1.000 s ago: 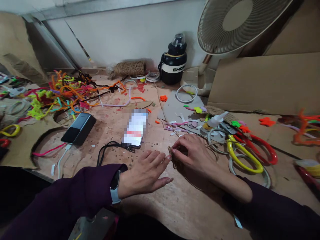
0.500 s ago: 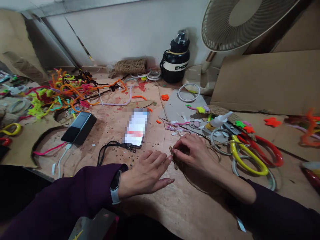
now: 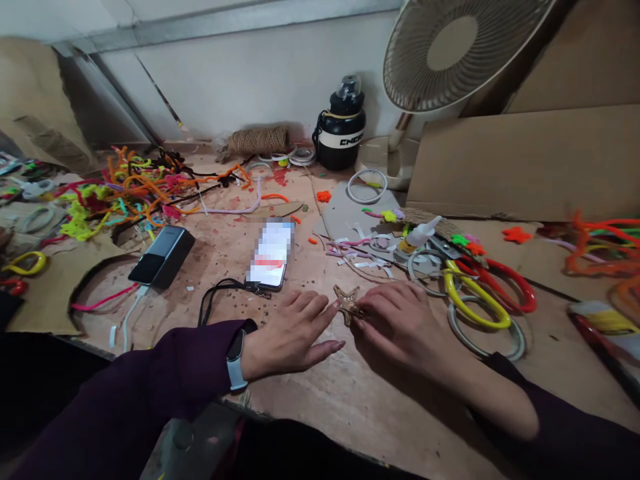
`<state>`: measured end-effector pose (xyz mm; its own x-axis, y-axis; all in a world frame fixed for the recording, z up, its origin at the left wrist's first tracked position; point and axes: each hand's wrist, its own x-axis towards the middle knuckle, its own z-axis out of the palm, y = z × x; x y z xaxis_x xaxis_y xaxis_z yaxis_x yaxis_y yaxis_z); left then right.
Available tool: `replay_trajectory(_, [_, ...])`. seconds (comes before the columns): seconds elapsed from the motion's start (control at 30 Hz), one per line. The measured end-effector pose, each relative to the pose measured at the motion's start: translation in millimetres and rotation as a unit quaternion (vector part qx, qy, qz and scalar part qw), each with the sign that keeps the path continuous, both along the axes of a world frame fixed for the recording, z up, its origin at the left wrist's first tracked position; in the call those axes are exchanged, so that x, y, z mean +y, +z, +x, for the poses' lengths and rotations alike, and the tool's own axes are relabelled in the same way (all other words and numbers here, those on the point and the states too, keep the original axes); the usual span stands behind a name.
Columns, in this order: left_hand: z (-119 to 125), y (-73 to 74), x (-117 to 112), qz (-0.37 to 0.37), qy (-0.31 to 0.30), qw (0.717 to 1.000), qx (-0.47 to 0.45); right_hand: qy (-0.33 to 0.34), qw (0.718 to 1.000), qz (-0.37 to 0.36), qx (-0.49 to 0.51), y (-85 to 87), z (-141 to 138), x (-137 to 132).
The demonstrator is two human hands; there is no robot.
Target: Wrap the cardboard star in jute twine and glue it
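Observation:
A small star (image 3: 347,303), brown and shaped like wound twine, is held just above the table between my hands. My right hand (image 3: 403,327) pinches its right side between thumb and fingers, which hide that part of it. From the other side, my left hand (image 3: 293,337) reaches in with fingers stretched out and thumb apart. Its index fingertip meets the star's left edge. Beyond the hands, strands of brown twine and paper scraps lie near a glue bottle (image 3: 420,235).
A phone (image 3: 273,257) and a power bank (image 3: 161,257) lie left of centre. Yellow-handled scissors (image 3: 477,297) and rings are at the right. Pipe cleaners (image 3: 135,187) pile up at the back left. Behind stand a twine roll (image 3: 260,141), a black bottle (image 3: 341,127) and a fan (image 3: 453,53).
The star has turned so its face shows, where before only a narrow edge was visible. My right hand has shifted its grip to the right side. The camera view has tilted slightly.

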<state>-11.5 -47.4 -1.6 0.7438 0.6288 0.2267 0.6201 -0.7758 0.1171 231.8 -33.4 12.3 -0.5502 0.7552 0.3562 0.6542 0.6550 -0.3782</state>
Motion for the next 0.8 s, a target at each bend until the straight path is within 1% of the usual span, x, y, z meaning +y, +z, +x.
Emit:
replay_trajectory(0.07, [0.3,1.8,0.6,-0.008,0.005,1.000,-0.006,0.004,1.000,-0.003,-0.010,0.3,-0.7,-7.3])
replay_trajectory(0.17, [0.4,5.0,2.3,-0.022,0.013,0.999,-0.023,0.011,1.000,-0.004,-0.005,1.3,-3.1,-9.4])
replay_trajectory(0.33, [-1.0,6.9,5.7,-0.035,0.010,0.998,-0.059,0.024,0.999,0.035,-0.003,3.7,-5.7,-8.8])
replay_trajectory(0.43, [-2.4,4.3,8.1,-0.036,0.006,0.996,-0.085,0.028,0.999,0.041,-0.004,0.5,-6.2,-10.1])
replay_trajectory(0.53, [-4.0,2.6,10.4,-0.044,0.004,0.994,-0.100,0.024,0.999,0.033,-0.003,-4.1,-6.1,-11.0])
replay_trajectory(0.63, [-5.9,4.7,12.1,-0.062,0.003,0.991,-0.116,0.019,1.000,0.024,-0.006,-6.5,-5.9,-12.1])
replay_trajectory(0.7, [-7.3,7.0,12.9,-0.072,0.000,0.990,-0.121,0.016,0.999,0.031,-0.005,-7.0,-6.0,-13.1])
replay_trajectory(0.8, [-9.0,8.6,14.2,-0.057,0.002,0.993,-0.106,0.011,0.999,0.043,-0.002,-7.8,-6.4,-14.5])
